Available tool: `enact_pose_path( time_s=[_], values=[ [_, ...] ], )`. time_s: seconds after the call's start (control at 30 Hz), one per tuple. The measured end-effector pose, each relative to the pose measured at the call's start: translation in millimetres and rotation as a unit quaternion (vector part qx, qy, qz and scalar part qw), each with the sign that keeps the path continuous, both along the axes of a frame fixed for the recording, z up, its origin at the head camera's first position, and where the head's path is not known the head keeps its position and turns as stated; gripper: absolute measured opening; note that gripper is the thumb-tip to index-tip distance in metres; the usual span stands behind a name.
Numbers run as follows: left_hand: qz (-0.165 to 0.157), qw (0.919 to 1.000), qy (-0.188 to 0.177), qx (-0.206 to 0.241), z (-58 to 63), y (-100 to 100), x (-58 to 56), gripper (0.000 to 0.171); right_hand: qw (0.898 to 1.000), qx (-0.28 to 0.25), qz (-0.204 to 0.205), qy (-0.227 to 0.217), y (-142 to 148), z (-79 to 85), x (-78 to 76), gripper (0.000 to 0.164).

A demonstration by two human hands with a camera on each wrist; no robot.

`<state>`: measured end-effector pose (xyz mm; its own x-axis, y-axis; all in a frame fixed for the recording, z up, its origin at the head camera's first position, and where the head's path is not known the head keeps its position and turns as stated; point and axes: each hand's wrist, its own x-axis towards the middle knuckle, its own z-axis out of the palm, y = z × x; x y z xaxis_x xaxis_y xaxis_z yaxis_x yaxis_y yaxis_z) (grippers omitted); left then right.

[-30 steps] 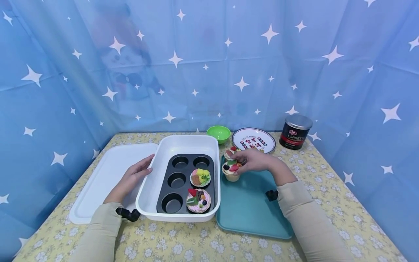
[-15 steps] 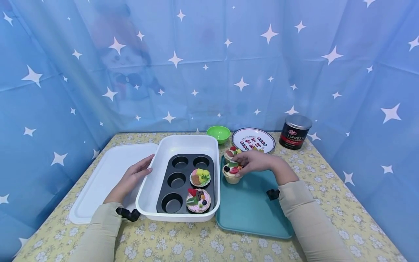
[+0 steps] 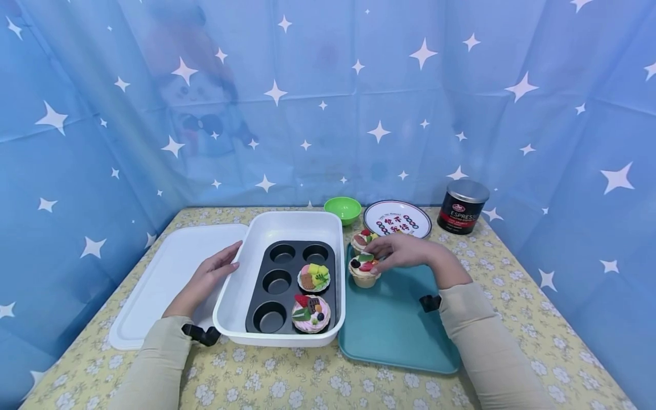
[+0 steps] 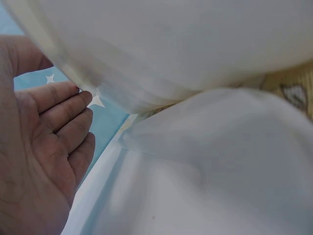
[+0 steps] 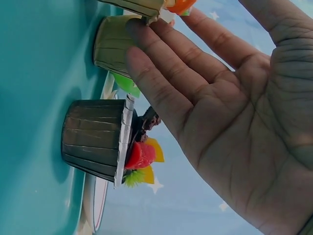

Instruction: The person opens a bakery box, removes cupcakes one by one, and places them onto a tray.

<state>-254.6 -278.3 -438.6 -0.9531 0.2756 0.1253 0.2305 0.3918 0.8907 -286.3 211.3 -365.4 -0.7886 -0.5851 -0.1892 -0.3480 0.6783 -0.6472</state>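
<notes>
My left hand (image 3: 207, 277) rests against the left wall of a white deep tub (image 3: 228, 307), straight fingers on its outside in the left wrist view. In it lies a black muffin tin (image 3: 262, 295), with a pink-topped cupcake (image 3: 310, 316) and a yellow-topped cupcake (image 3: 314, 278) in its right-hand cups. My right hand (image 3: 402, 252), fingers fairly straight, is beside a fruit-topped cupcake (image 3: 363, 278) standing on the teal tray (image 3: 389, 336). Another cupcake (image 3: 361, 242) is behind it. A dark-cased cupcake (image 5: 93, 139) shows in the right wrist view, mostly hidden by my hand in the head view.
Left of the tub lies a flat white lid (image 3: 164, 285). A green bowl (image 3: 342, 210), a patterned plate (image 3: 392, 213) and a black espresso tin (image 3: 463, 208) stand at the back. Blue star-printed curtain (image 3: 328, 114) encloses the table.
The fruit-topped cupcake has moved slightly down, onto the tray, and my right fingers have eased back to the right from it. My left hand and the tub stay in place.
</notes>
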Motion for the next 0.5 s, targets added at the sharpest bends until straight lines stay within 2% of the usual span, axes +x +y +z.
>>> enact_pose_path(
  time_s=[0.5],
  values=[
    [0.002, 1.0, -0.001, -0.002, -0.7, 0.4, -2.3, 0.058, 1.0, -0.017, 0.01, 0.005, -0.9, 4.3, 1.8, 0.052]
  ],
)
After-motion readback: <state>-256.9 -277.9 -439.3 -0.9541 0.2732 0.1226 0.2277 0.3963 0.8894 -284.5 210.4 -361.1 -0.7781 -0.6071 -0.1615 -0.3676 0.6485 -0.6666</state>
